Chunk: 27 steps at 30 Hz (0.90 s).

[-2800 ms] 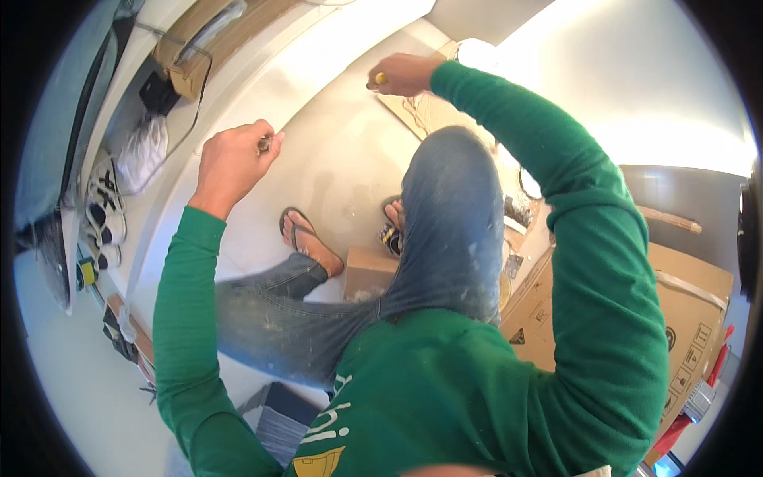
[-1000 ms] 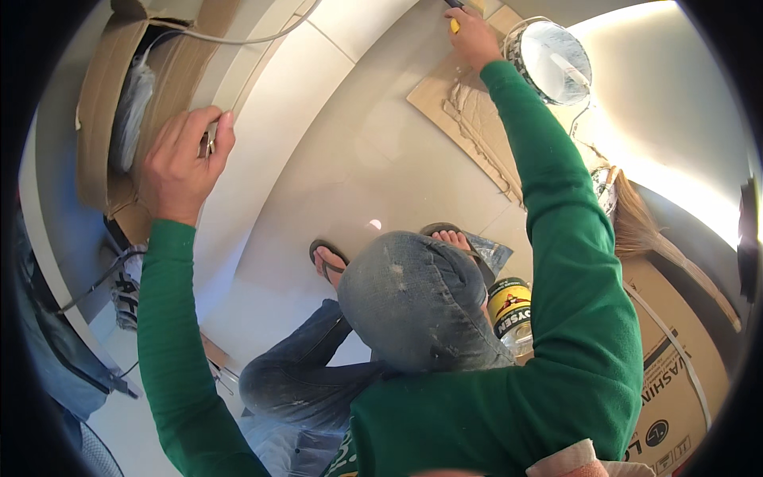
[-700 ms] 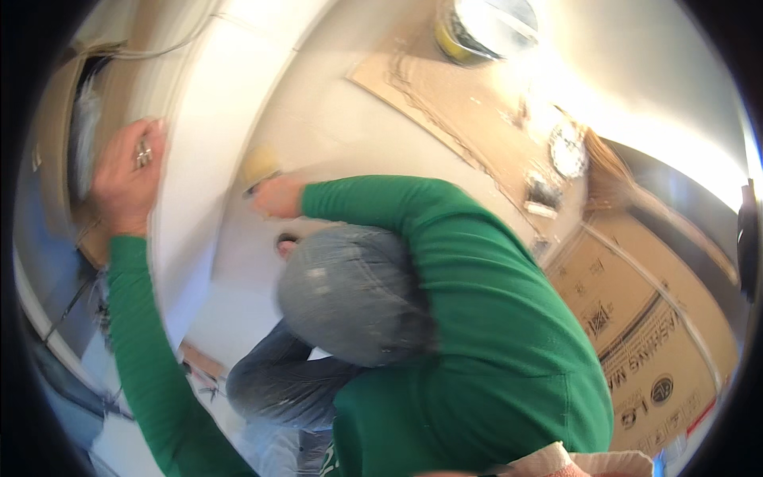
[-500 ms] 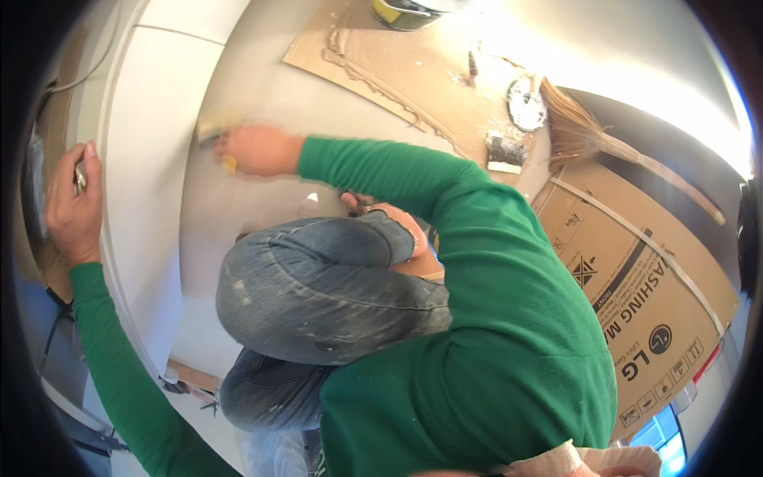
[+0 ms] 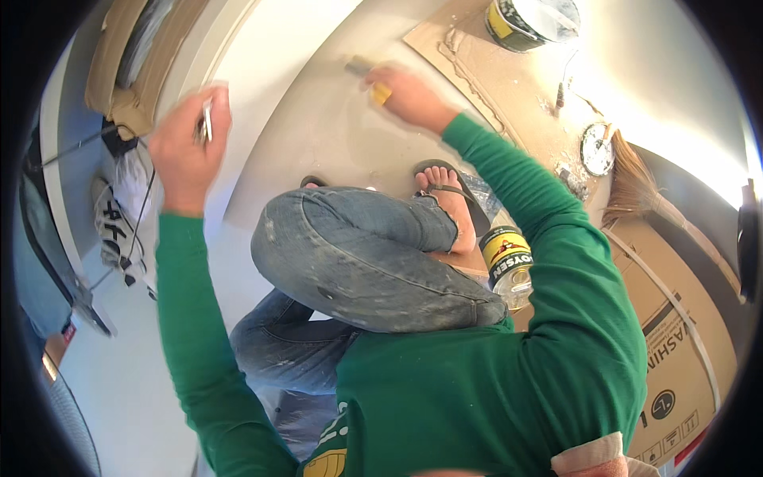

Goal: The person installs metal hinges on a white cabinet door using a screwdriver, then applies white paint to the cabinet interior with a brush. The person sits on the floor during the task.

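Observation:
My right hand (image 5: 409, 97) is closed around a paintbrush (image 5: 381, 95) with a yellow handle. Motion blurs its head, which points toward the long white panel (image 5: 278, 48) on the left. My left hand (image 5: 189, 147) is raised on the near side of that panel, its fingers curled around a small shiny metal thing (image 5: 207, 121); most of this is hidden, so its kind is unclear. Beyond my bent knees, my sandalled foot rests on the beige floor (image 5: 350, 143).
A paint bucket (image 5: 509, 30) stands on a stained cardboard sheet (image 5: 457, 40) at the far right. Nearby lie a paint-smeared round lid (image 5: 596, 149) and a straw broom (image 5: 636, 179). A paint can (image 5: 506, 258) stands by my foot; a large carton (image 5: 675, 350) is at right.
The view has swung, so things appear farther right. My left hand has come away from the panel's edge, still holding the metal thing. The brush stays in my right hand.

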Tool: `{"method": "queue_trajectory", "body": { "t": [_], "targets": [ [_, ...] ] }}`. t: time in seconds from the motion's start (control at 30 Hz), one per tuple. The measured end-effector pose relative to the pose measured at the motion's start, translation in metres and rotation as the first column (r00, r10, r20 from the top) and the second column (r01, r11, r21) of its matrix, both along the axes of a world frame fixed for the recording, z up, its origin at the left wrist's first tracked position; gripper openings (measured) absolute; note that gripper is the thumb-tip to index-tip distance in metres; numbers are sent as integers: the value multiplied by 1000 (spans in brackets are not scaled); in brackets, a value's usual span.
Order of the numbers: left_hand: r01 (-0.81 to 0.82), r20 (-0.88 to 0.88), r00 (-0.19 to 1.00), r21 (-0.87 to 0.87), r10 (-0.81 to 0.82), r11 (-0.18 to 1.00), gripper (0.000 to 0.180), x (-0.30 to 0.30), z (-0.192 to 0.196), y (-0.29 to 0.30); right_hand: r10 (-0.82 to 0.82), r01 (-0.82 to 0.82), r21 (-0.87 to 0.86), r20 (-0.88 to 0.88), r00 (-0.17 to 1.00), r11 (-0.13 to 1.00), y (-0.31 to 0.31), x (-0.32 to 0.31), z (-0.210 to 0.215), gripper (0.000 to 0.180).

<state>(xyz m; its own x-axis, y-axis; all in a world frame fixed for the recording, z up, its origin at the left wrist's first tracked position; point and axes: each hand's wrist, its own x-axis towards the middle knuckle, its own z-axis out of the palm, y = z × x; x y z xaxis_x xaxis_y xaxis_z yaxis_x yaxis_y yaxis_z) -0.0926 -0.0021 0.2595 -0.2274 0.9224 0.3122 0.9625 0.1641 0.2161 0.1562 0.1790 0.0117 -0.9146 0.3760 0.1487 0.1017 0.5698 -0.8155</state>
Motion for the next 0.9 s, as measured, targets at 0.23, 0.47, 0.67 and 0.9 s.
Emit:
{"method": "queue_trajectory", "body": {
  "t": [0.23,0.47,0.67,0.9],
  "targets": [
    [-527,16,833,-288,554,800,17,71,20,-226,145,-328,340,467,872,881,-87,-12,-59,20],
    [-765,13,613,-236,790,599,27,96,40,-372,-81,97,-142,113,990,985,-93,56,2,23],
    [-729,172,587,-312,791,609,30,85,21,-375,-269,257,84,406,873,963,-73,100,-5,25],
    [-766,145,473,-419,869,487,32,102,21,-388,-314,312,35,74,947,949,-50,60,15,23]
  ]
}}
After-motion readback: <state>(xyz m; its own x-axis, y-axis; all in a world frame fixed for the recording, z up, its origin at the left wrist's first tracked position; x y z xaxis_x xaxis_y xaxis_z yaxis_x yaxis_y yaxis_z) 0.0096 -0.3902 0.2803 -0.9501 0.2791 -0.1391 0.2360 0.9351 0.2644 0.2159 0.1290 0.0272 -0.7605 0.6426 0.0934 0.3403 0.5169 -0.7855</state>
